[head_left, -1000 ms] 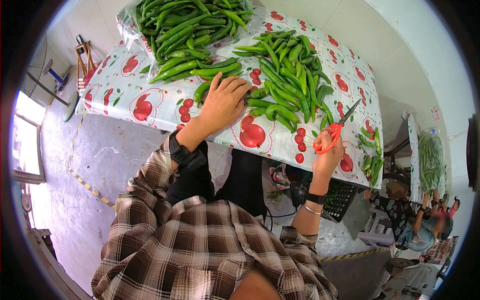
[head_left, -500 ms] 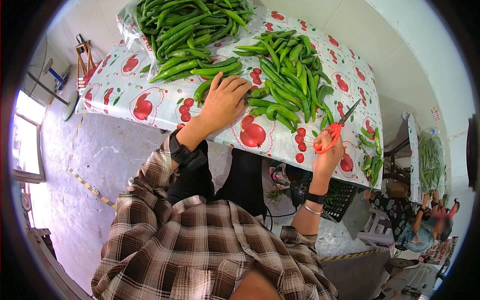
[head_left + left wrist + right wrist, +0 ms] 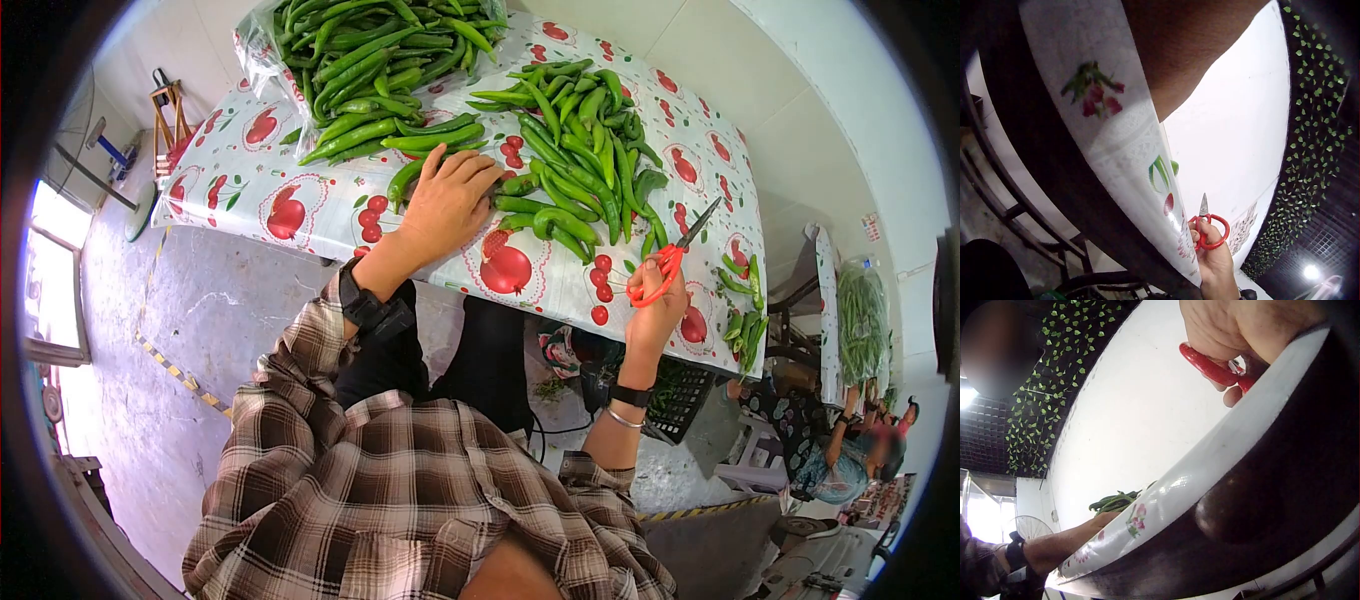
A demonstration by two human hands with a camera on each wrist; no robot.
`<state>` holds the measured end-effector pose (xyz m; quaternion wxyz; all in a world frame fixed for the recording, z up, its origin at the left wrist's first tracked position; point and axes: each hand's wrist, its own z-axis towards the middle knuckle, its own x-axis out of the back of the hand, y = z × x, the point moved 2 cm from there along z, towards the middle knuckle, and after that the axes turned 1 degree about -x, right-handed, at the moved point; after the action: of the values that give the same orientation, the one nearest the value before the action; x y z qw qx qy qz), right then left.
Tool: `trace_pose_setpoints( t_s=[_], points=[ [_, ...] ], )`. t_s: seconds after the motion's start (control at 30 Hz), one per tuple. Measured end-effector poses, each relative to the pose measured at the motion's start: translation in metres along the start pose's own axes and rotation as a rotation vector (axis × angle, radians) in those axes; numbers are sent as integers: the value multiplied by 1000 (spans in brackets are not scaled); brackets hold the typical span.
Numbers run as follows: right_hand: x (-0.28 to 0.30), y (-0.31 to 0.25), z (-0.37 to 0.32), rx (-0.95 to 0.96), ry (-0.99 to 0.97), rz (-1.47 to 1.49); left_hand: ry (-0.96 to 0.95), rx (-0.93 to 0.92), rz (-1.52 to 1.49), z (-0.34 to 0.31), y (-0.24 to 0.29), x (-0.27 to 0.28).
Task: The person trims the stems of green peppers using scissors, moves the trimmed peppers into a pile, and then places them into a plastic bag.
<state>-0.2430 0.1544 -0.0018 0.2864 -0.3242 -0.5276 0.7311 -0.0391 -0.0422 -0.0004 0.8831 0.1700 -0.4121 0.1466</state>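
My left hand [image 3: 447, 203] lies palm down on the fruit-print tablecloth [image 3: 260, 190], its fingers over the near end of a spread of green chili peppers [image 3: 580, 150] and touching the nearest one [image 3: 520, 185]. Whether it grips a pepper is hidden. My right hand [image 3: 657, 305] rests at the table's front edge and holds red-handled scissors [image 3: 672, 257], blades pointing up and away. The scissors [image 3: 1208, 222] also show in the left wrist view, and their red handle [image 3: 1213, 367] in the right wrist view.
A plastic bag heaped with more peppers [image 3: 370, 50] sits at the table's far left. A few loose peppers [image 3: 745, 300] lie at the right edge. A black crate [image 3: 680, 400] stands under the table. A seated person [image 3: 830, 460] is at the lower right.
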Motion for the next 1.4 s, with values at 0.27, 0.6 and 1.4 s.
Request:
trace_pose_setpoints(
  t_s=[0.27,0.6,1.4],
  points=[
    [0,-1,0,-10,-2,12,-26,12,8,0,1,-1],
    [-1,-2,0,-15,-6,7,-182,42,28,7,10,-1],
    [-2,-1,1,-32,30,-3,-224,-219,-102,43,63,-6]
  ],
)
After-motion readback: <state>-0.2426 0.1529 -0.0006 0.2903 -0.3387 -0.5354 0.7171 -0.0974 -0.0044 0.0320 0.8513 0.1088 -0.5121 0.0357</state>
